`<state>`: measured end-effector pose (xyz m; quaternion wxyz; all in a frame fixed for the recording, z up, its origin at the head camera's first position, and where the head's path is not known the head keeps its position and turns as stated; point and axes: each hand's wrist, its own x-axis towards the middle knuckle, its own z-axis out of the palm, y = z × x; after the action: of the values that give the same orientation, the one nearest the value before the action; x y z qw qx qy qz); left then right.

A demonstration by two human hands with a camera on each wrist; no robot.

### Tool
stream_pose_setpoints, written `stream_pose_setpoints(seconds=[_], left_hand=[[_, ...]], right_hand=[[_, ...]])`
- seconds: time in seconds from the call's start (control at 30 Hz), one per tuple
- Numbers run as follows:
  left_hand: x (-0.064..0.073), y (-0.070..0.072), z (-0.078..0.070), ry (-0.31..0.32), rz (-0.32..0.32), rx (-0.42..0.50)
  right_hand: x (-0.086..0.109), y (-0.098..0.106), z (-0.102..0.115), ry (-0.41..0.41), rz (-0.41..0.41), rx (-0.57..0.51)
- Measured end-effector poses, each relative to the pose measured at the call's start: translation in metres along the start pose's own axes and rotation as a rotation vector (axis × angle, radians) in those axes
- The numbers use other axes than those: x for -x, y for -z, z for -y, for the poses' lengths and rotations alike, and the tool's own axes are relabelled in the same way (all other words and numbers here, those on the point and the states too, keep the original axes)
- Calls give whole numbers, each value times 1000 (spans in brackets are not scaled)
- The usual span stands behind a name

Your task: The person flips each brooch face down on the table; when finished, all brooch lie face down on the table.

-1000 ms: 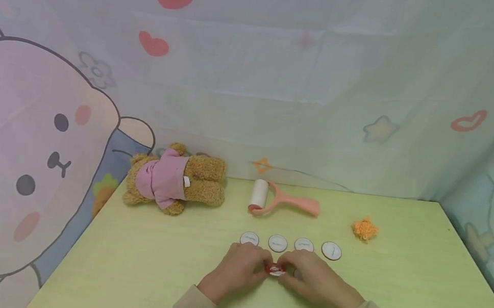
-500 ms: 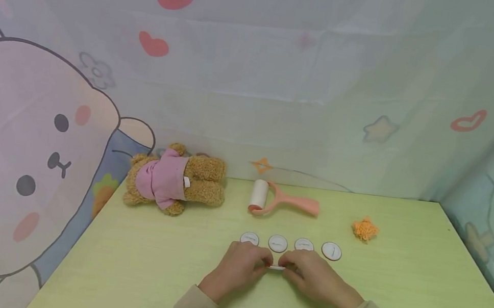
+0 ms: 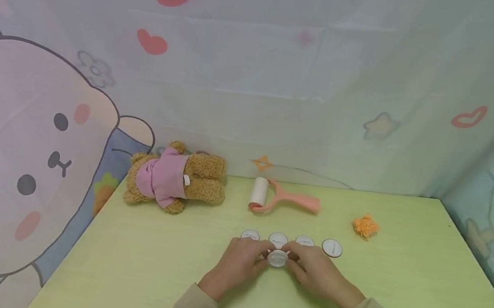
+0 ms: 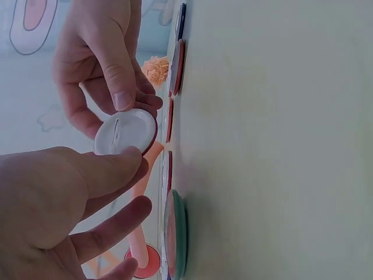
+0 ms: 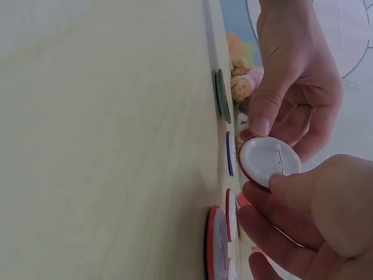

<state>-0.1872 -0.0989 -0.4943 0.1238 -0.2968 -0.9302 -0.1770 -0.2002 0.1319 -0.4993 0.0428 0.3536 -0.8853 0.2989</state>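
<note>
A round pin-back button badge (image 3: 277,258) is held between both hands above the table. Its white back, with the metal pin, faces up toward the head camera; a red edge shows in the right wrist view. My left hand (image 3: 240,258) pinches its left rim between thumb and fingers. On the opposite rim, the thumb and fingers of my right hand (image 3: 318,270) pinch it too. Just beyond the hands lies a row of several more badges, white backs up, among them the rightmost badge (image 3: 332,248). A green-edged badge (image 4: 179,233) shows in the left wrist view.
At the back left a teddy bear (image 3: 174,178) in a pink top lies on the table (image 3: 144,275). A lint roller (image 3: 285,199) with a pink handle is at the back middle. To its right sits an orange yarn bundle (image 3: 365,226). A printed cloth (image 3: 257,73) hangs behind.
Between the two hands the badge has turned over, from its red face showing, through edge-on, to its white back showing. Both hands have barely moved; the other things lie as before.
</note>
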Motion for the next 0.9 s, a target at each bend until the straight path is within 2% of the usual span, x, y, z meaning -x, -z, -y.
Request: stream_pose_setpoints(seconds=[0.3,0.67,0.9], left_hand=[[1,-2,-1,-11,-32,56],[2,-3,0,-2,-24,43],[2,-2,1,21,9,48]], right_hand=[[1,-4,-3,56,-55,-52],[3,-2,-4,27,-9,-95],[2,-2,-6,76,-38,-78]])
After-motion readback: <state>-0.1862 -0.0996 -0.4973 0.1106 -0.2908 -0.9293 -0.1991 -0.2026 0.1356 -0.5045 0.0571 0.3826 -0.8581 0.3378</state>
